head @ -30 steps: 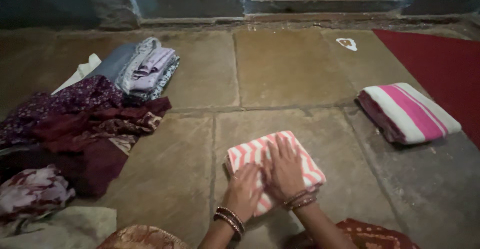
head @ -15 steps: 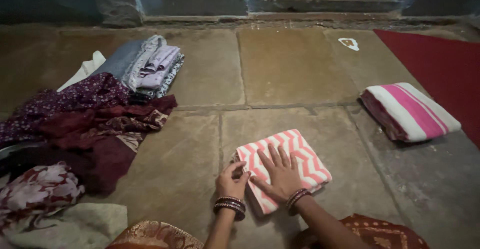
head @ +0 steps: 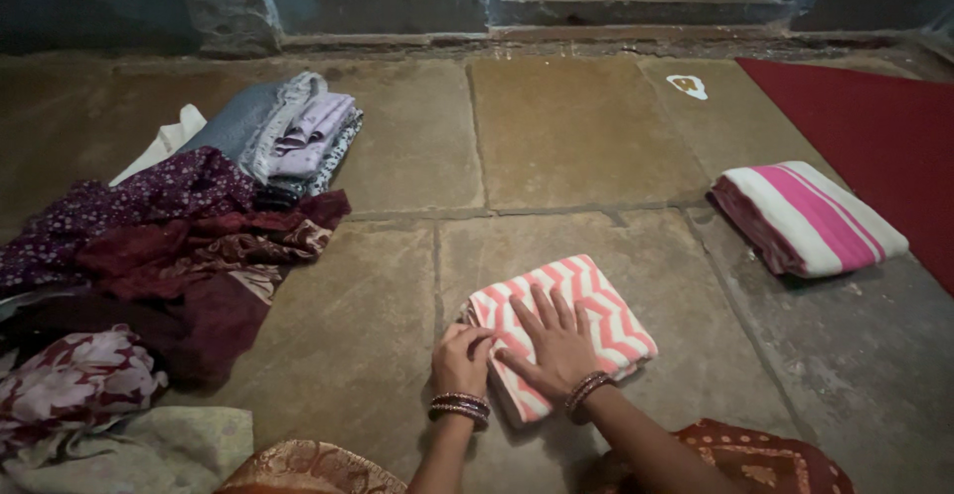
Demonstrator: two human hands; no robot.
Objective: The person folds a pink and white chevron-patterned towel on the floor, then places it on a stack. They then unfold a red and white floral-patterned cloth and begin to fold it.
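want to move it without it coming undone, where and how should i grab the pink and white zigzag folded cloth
Take the zigzag cloth by its two short ends, sliding fingers under from both sides. It lies flat in stacked layers on the stone floor, so lifting from beneath likely keeps the folds together. The left hand is already at its near-left edge; the right hand presses on top.

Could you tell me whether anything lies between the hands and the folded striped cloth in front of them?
Nothing visible does. The right hand lies flat on top of the folded striped cloth, and the left hand grips its near left edge. The stone floor around the cloth is bare.
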